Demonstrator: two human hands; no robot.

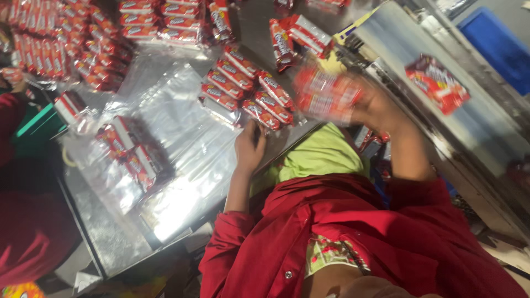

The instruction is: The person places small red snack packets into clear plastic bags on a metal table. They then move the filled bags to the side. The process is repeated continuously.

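At the near edge of a steel table, the person's left hand rests with fingers curled loosely against the closest red snack packets, gripping nothing. The right hand, right of centre, clasps a blurred bundle of red packets just above the table's right edge. These packets look light, with slick, crinkly wrappers over what are likely brittle contents, so they would be best taken broadside, several at once, without squeezing. A loose cluster of the same packets lies between the two hands. To the left, clear plastic bags spread across the table, some part-filled with packets. Far left, large stacks of packets crowd the corner. One packet sits alone on a grey conveyor at right, beside a blue bin. Another person's red sleeve edges in at left.
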